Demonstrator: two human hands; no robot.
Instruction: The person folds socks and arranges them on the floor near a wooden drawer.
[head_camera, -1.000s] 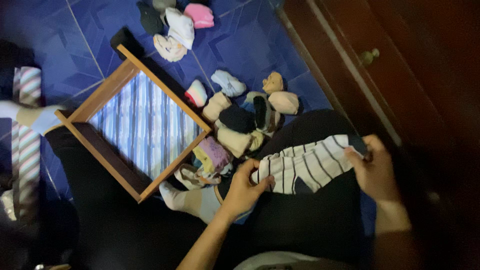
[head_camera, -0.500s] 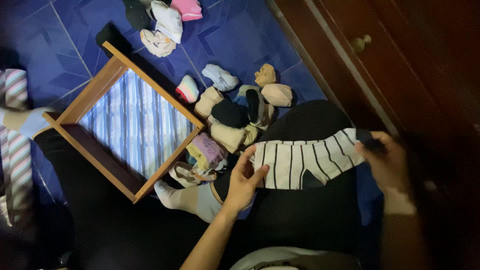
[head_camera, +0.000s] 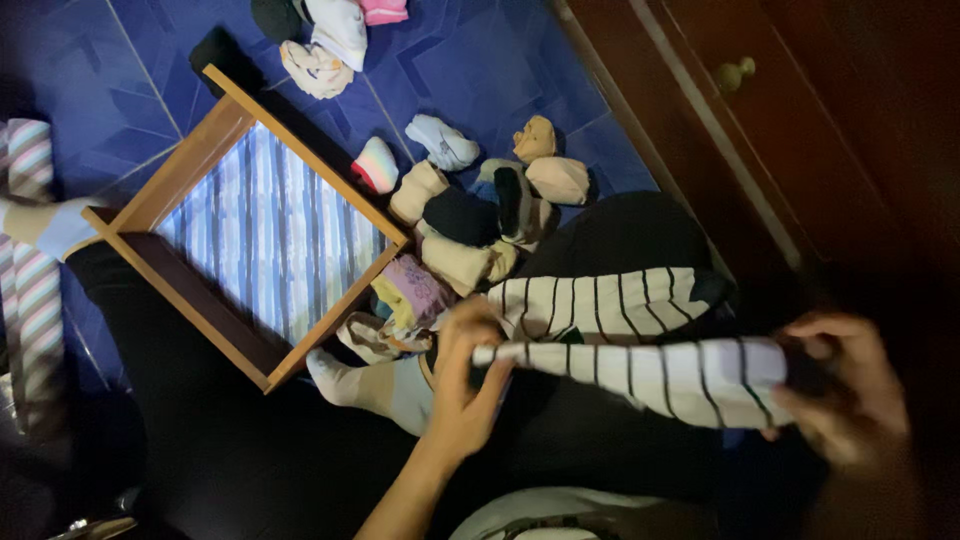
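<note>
We hold one white sock with dark stripes (head_camera: 640, 375) stretched above our lap, left hand (head_camera: 462, 385) pinching its open end and right hand (head_camera: 845, 390) clenched on its dark toe; we judge this the pairing step, and next calls for laying it squarely on its mate (head_camera: 600, 300) across our thigh. Beyond, rolled socks (head_camera: 470, 225) crowd the wooden drawer's (head_camera: 190, 175) near corner on the blue tile floor (head_camera: 480, 70).

I see a wooden drawer (head_camera: 215, 130) with striped lining on the blue tiled floor (head_camera: 480, 70). Just right of the drawer lies a heap of rolled socks (head_camera: 475, 220). Far right stands a dark cabinet (head_camera: 830, 130).
</note>
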